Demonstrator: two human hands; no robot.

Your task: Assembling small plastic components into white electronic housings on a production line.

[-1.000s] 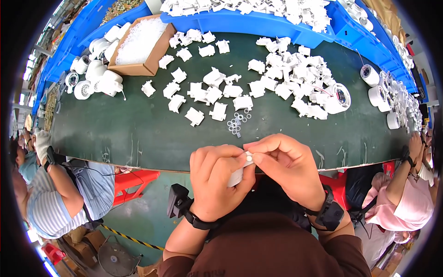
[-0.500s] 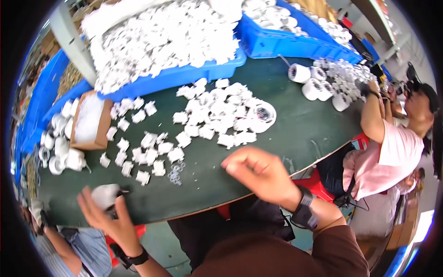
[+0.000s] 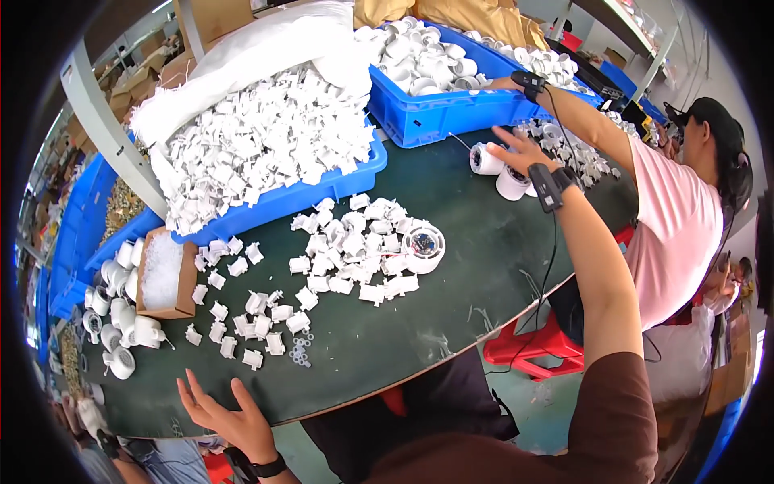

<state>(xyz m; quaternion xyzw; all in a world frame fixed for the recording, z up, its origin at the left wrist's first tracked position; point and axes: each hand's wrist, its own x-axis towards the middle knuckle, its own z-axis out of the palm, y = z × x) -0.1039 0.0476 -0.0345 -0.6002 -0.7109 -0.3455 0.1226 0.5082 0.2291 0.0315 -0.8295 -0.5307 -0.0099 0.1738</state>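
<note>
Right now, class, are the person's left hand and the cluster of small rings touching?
Apart. The head view shows a strip of green tabletop between the left hand and the rings.

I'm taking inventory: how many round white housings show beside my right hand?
2 clearly: one housing left of your right hand, a second housing just below it. A white edge beside that may be a third; hand and forearm may hide more.

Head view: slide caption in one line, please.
Right hand beside white cylindrical housings, left hand spread at the near edge of the green table, small white parts between.
</note>
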